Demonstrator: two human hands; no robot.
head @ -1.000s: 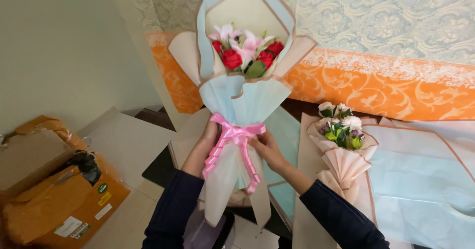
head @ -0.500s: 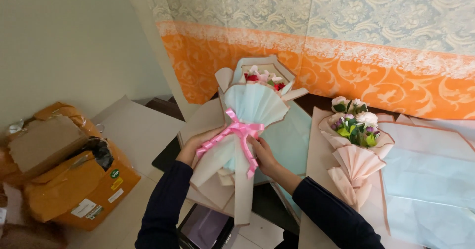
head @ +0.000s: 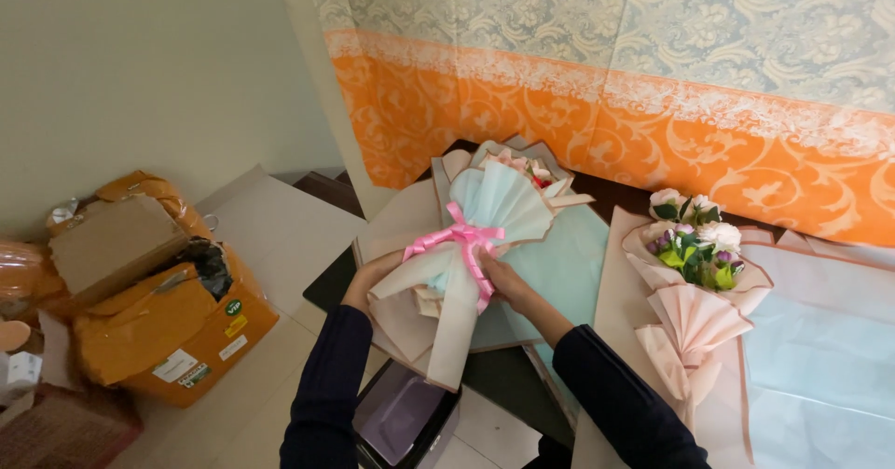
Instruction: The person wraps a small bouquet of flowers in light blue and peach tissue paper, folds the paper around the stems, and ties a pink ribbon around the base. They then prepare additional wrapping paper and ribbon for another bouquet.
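Bouquet [head: 475, 245] with pink ribbon [head: 459, 239] lies tilted in your left hand [head: 368, 282] and right hand [head: 508, 285], each grip closed around its wrapped stem.

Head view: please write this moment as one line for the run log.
left hand: holds wrapped flower bouquet with pink ribbon bow | right hand: holds same bouquet, near bow | bouquet: tilted away | second peach-wrapped bouquet: lying at right

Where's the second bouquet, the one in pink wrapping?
In the head view, the pink-wrapped bouquet lies on wrapping paper sheets at the right, beyond the right hand, below the orange wall band.
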